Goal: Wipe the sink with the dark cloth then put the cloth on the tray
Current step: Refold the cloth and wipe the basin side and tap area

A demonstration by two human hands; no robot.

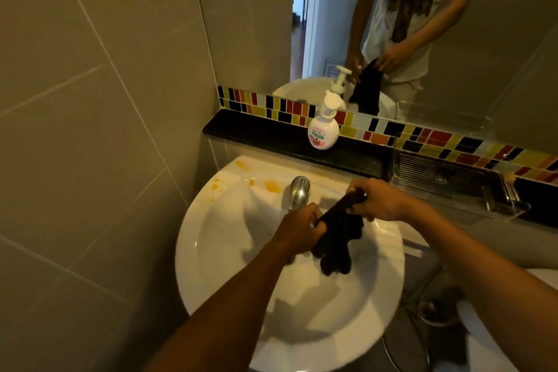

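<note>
Over the bowl of the white sink [211, 251] hangs the dark cloth [336, 244], bunched and drooping downward. My left hand [297, 231] grips its lower left part and my right hand [379, 199] grips its upper end, both closed on the fabric. Orange stains [271, 186] mark the sink's back rim, left of the chrome tap [299, 192]. The clear plastic tray [453, 187] sits on the dark ledge to the right of the sink, behind my right hand.
A white pump bottle of soap [323, 130] stands on the black ledge [256, 130] behind the sink. Above it run coloured mosaic tiles and a mirror reflecting a person. A tiled wall closes the left side. A toilet edge [543, 278] shows at right.
</note>
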